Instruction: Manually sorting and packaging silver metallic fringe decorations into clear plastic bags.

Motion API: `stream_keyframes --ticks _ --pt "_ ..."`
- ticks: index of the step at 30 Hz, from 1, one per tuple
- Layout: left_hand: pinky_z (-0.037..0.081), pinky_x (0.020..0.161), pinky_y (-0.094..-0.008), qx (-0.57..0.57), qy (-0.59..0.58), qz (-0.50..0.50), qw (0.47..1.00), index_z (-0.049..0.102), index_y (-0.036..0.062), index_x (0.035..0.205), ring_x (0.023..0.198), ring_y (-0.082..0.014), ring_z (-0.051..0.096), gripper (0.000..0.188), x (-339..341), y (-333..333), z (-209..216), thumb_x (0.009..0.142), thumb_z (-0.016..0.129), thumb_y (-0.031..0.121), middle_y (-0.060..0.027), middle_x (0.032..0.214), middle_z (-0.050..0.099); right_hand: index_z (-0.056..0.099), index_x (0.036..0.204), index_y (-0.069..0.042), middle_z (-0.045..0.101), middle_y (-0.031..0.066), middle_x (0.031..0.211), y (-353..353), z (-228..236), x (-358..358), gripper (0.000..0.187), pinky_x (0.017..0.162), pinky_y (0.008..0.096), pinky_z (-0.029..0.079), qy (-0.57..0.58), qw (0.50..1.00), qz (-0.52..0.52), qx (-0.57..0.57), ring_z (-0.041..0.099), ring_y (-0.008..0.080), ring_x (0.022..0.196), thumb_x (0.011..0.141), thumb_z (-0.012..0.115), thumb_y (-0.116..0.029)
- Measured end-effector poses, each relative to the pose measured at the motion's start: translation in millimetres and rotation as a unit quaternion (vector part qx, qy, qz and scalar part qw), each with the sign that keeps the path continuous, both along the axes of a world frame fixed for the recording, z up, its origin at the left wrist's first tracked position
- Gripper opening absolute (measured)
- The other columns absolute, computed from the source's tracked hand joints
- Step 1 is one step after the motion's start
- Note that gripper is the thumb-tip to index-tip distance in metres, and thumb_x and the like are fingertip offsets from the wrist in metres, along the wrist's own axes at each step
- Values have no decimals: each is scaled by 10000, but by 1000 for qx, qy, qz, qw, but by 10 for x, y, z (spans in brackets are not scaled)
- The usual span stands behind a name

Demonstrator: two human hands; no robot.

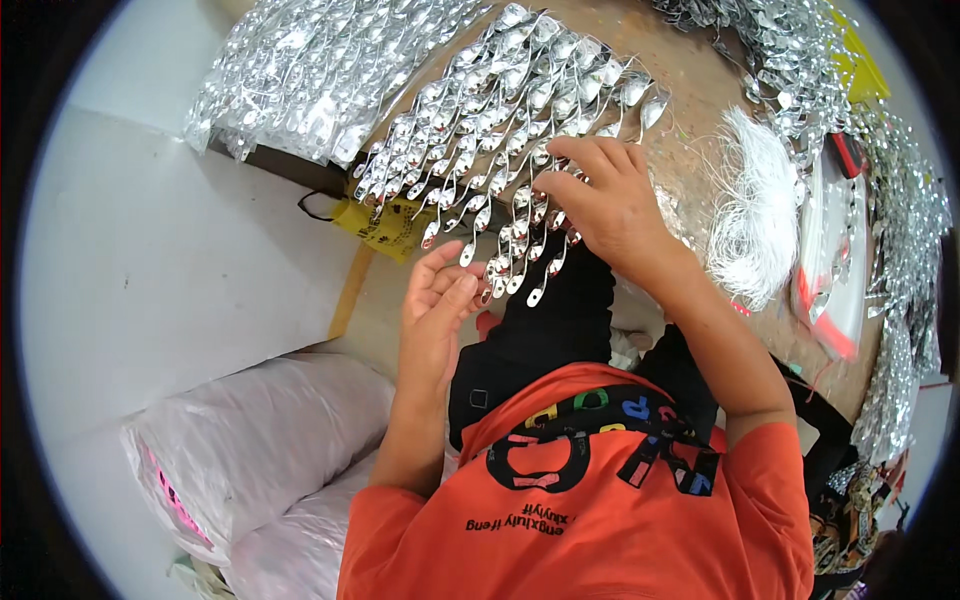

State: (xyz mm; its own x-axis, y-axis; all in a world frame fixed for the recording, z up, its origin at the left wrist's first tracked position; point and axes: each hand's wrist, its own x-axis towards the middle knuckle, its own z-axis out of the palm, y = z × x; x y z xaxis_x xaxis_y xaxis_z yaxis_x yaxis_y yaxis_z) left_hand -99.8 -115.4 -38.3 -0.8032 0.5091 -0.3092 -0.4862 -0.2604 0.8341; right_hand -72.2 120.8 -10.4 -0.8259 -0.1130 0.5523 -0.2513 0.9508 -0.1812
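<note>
Shiny silver twisted strips (500,100), each ending in a small flat tab with a hole, lie in rows on the brown table and hang over its near edge. My left hand (430,310) is below that edge, its fingers curled and its thumb closed in on the lower end of a hanging twisted strip (488,292). Over the right part of the rows is my right hand (615,205). Its thumb and index finger are apart, with strips showing between and beneath them. Its other fingers are bent, and what lies under the palm is hidden.
Plastic-wrapped silver strips (310,75) lie at the far left. A bundle of white string (755,215), a clear bag with red edging (835,270) and more silver strips (905,220) are at right. Wrapped rolls (270,440) stand low left by a white wall (160,270).
</note>
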Motion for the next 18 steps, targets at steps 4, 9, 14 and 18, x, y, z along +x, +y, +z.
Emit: stream_keyframes --ticks 4,9,14,18 --pt "489 783 -284 18 -20 2 1000 442 20 1245 883 -147 602 389 -1 24 7 887 581 82 -111 1027 614 611 929 -163 567 39 1106 25 -25 7 273 823 374 371 16 1000 -8 5 528 241 987 686 627 -39" --pt "496 785 -277 24 -22 -9 999 461 20 1227 880 -143 605 358 -4 20 -9 891 571 76 -110 1029 615 615 929 -159 565 30 1103 36 -17 50 257 822 369 370 6 1000 -21 6 528 236 990 699 625 -45" --pt "511 820 -336 10 -8 -21 1000 472 11 1204 885 -176 613 322 9 28 -27 901 548 90 -112 1028 616 605 902 -159 563 41 1124 51 14 103 203 829 381 358 -5 1000 -28 3 526 234 999 711 615 -92" --pt "513 820 -334 13 2 -28 1000 478 12 1196 888 -178 618 314 33 43 -30 901 549 91 -119 1030 618 608 905 -160 562 37 1126 61 17 123 203 830 379 356 -15 999 -34 -1 525 230 1002 712 617 -97"
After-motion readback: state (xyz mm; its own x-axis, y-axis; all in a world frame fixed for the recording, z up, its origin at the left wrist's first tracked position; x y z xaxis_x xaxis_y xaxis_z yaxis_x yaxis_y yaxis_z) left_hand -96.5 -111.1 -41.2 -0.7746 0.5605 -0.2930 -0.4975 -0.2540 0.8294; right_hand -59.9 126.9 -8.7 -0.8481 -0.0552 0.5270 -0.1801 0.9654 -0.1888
